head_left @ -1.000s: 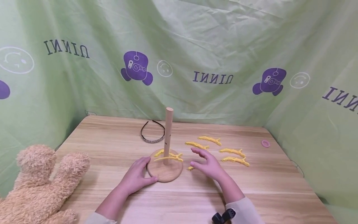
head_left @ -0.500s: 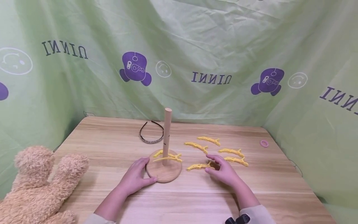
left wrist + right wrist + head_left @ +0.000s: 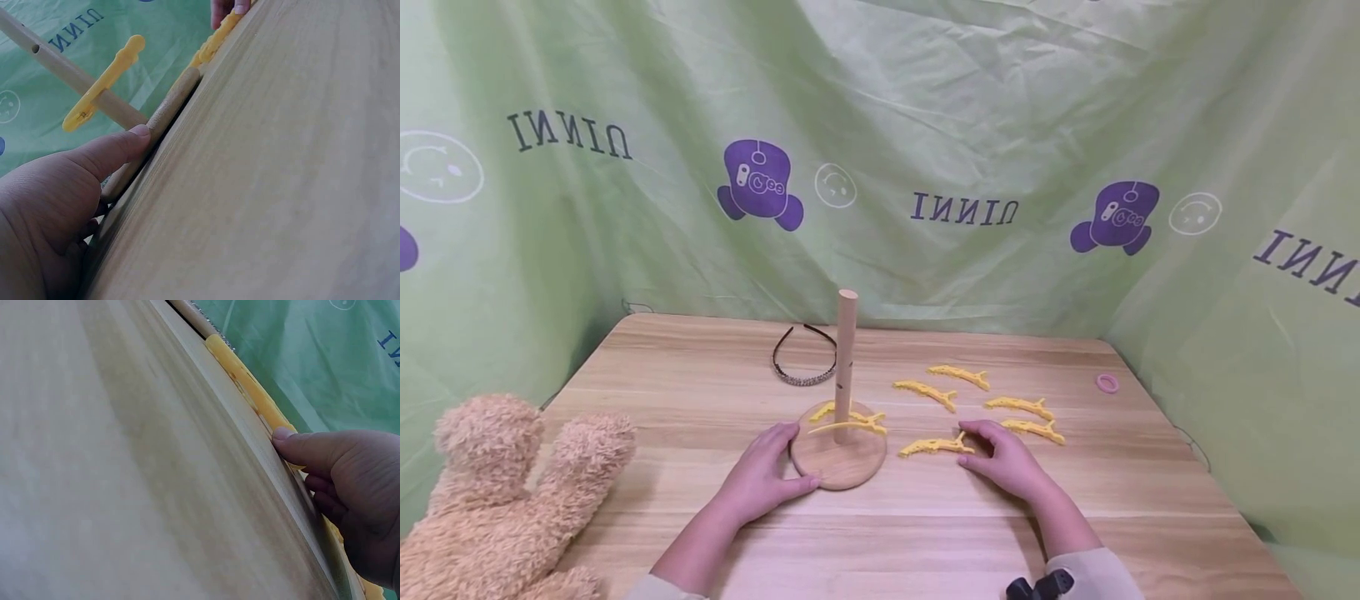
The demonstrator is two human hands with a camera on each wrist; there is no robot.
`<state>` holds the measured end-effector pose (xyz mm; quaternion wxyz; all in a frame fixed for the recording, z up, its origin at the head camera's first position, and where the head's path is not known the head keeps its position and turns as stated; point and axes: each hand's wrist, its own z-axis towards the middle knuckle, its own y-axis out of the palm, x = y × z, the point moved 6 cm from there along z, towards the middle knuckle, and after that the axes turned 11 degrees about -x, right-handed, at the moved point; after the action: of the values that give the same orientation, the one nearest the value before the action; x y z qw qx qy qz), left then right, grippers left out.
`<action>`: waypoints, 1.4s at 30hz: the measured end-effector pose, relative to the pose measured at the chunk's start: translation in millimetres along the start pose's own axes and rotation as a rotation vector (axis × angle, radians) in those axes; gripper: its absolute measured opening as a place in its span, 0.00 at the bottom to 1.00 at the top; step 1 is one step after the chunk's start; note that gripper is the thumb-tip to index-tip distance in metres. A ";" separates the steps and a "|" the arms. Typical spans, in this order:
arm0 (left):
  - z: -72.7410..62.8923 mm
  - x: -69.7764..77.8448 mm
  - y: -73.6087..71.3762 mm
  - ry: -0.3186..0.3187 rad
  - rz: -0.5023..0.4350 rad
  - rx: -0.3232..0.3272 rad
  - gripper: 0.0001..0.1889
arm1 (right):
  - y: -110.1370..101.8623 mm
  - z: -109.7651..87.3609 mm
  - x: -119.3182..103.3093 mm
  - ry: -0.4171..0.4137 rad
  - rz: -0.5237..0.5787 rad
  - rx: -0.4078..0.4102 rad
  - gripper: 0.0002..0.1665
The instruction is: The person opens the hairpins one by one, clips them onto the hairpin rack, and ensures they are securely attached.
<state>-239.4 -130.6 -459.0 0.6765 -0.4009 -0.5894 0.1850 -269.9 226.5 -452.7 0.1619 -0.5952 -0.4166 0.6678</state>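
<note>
Gripped by the left hand, the wooden stand carries one yellow clip around its post. The right hand pinches the second clip by its nearest end.

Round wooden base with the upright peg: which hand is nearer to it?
The left hand: it holds the wooden base by its left rim. The right hand is apart, off to the right, at the end of a curved yellow plastic clip.

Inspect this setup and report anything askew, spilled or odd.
One oddity: the green backdrop seems hung upside down, since its purple figures and lettering appear inverted. On the table, nothing looks spilled or visibly broken; the wooden post stands upright on its base.
</note>
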 end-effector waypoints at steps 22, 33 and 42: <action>-2.8 3.2 -3.4 -0.001 0.013 -0.006 0.49 | 1.9 2.7 4.9 0.047 -0.002 0.012 0.23; -1.7 3.1 -2.8 0.007 0.020 0.004 0.49 | -6.2 -0.3 5.2 0.070 0.166 0.110 0.24; -1.2 2.5 -2.1 0.003 0.022 -0.003 0.49 | -20.0 -3.7 -5.6 0.093 0.285 0.191 0.27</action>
<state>-238.1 -130.5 -455.8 0.6749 -0.4086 -0.5840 0.1911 -270.7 235.9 -433.8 0.1407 -0.6604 -0.2547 0.6922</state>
